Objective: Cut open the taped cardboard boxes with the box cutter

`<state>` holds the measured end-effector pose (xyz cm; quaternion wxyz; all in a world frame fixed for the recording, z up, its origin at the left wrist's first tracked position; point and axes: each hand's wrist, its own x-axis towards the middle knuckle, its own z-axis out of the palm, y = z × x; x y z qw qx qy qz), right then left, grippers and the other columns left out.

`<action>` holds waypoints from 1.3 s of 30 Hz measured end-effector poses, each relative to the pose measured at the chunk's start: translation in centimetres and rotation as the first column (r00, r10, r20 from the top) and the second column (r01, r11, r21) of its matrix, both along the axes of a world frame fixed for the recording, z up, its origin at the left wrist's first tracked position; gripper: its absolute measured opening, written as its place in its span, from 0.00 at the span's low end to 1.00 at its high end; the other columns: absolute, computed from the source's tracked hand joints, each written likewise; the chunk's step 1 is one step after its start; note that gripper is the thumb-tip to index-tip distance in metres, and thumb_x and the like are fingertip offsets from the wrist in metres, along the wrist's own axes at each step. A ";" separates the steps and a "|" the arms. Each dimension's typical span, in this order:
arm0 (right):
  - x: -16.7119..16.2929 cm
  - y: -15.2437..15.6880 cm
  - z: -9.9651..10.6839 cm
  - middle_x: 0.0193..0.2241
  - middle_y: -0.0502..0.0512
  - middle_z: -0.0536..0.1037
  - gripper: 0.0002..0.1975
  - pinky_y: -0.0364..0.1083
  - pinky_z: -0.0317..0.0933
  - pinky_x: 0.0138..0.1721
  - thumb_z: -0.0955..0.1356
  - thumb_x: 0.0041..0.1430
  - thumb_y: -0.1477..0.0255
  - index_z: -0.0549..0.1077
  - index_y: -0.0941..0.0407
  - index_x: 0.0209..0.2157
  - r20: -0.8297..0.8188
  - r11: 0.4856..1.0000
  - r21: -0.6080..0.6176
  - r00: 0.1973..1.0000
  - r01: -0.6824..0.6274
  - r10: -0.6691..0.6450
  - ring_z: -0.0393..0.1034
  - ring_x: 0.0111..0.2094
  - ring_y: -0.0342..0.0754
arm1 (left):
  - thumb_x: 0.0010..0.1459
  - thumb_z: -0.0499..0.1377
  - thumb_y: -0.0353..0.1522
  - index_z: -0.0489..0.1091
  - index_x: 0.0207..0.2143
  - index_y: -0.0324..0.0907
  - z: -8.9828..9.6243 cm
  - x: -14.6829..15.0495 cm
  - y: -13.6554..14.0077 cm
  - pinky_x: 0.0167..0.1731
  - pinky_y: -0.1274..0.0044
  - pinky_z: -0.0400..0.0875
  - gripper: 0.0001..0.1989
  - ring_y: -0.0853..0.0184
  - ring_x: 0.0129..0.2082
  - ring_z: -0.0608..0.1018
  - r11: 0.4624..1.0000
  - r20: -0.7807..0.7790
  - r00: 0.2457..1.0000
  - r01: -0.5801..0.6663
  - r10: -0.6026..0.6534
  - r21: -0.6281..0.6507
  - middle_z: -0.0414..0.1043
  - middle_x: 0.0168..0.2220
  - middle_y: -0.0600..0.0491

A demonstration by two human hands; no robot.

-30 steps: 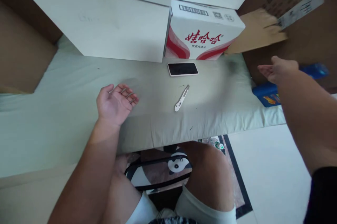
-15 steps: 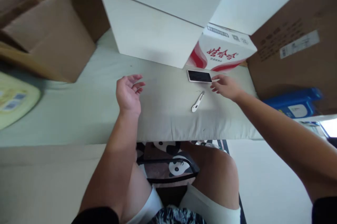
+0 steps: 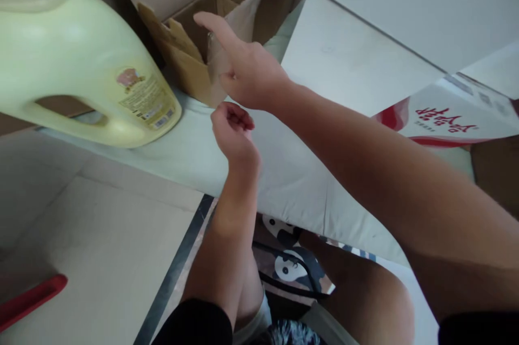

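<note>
My right hand [image 3: 253, 69] reaches across to the left, over the front of an open cardboard box [image 3: 192, 72]. One finger stretches out toward the box's opening. The other fingers are mostly hidden, and nothing shows in the hand. Whether it touches the box I cannot tell. Just below it, my left hand [image 3: 235, 131] hovers over the pale green cloth [image 3: 279, 172], fingers curled in toward the palm with nothing visible in them.
A big pale yellow jug [image 3: 89, 58] with a handle stands at the left. White panels [image 3: 365, 37] rise behind, beside a red-and-white carton [image 3: 441, 118]. At the lower left lies a red object [image 3: 32, 302]. Panda-patterned fabric [image 3: 290, 264] shows between the knees.
The view has swung left. My right hand has left the phone's side and crossed over to the cardboard box. My left hand's fingers have curled further. Phone and utility knife are out of sight.
</note>
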<state>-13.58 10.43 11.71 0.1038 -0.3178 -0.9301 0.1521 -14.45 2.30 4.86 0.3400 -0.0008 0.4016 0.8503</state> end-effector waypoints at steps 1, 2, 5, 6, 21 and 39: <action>-1.0 0.4 -0.1 0.46 0.48 0.83 0.35 0.61 0.65 0.58 0.53 0.68 0.66 0.49 0.51 0.75 0.062 1.000 0.011 0.998 -0.015 0.014 0.80 0.53 0.52 | 0.71 0.43 0.32 0.55 0.21 0.45 -0.1 -0.1 0.0 0.26 0.73 0.56 0.22 0.68 0.21 0.61 1.000 -0.013 1.000 0.010 -0.010 0.003 0.53 0.20 0.55; -1.5 0.7 -0.2 0.47 0.49 0.82 0.35 0.63 0.65 0.58 0.53 0.68 0.64 0.47 0.53 0.75 0.129 0.999 0.023 0.991 -0.034 0.031 0.79 0.55 0.53 | 0.71 0.43 0.31 0.55 0.20 0.45 -0.2 -0.1 0.0 0.26 0.73 0.56 0.22 0.68 0.21 0.61 1.000 -0.028 0.999 0.022 -0.022 0.002 0.52 0.20 0.55; -1.1 1.4 -0.6 0.51 0.53 0.81 0.28 0.65 0.65 0.59 0.59 0.70 0.61 0.56 0.54 0.67 0.175 0.998 0.051 0.984 -0.034 0.024 0.78 0.57 0.57 | 0.72 0.43 0.29 0.56 0.20 0.44 -0.8 -0.2 -0.1 0.26 0.73 0.57 0.23 0.68 0.21 0.62 0.999 -0.090 0.995 0.039 -0.039 -0.002 0.52 0.19 0.55; -0.4 1.4 -0.6 0.51 0.53 0.81 0.25 0.65 0.65 0.60 0.62 0.69 0.62 0.60 0.55 0.63 0.165 0.998 0.057 0.986 -0.015 0.005 0.78 0.57 0.58 | 0.72 0.44 0.28 0.57 0.21 0.44 -1.1 -0.2 -0.2 0.27 0.73 0.58 0.23 0.68 0.22 0.63 1.000 -0.126 0.992 0.026 -0.028 -0.014 0.53 0.19 0.56; 28.1 -6.6 -4.4 0.43 0.56 0.77 0.29 0.57 0.71 0.51 0.78 0.50 0.46 0.74 0.49 0.45 -0.567 0.976 -0.115 0.795 0.183 -0.216 0.75 0.46 0.57 | 0.72 0.50 0.41 0.67 0.37 0.48 -2.1 1.7 0.1 0.52 0.76 0.72 0.11 0.64 0.52 0.78 0.998 -0.305 0.952 0.032 -0.014 0.056 0.73 0.44 0.54; 35.3 -11.4 -13.2 0.65 0.58 0.75 0.23 0.68 0.65 0.65 0.71 0.62 0.46 0.76 0.43 0.51 -0.751 0.924 -0.323 0.538 0.205 -0.381 0.70 0.67 0.65 | 0.64 0.55 0.29 0.79 0.37 0.47 -2.9 11.9 2.8 0.57 0.72 0.74 0.12 0.61 0.50 0.80 0.917 -0.695 0.654 0.398 -0.300 -0.021 0.79 0.36 0.53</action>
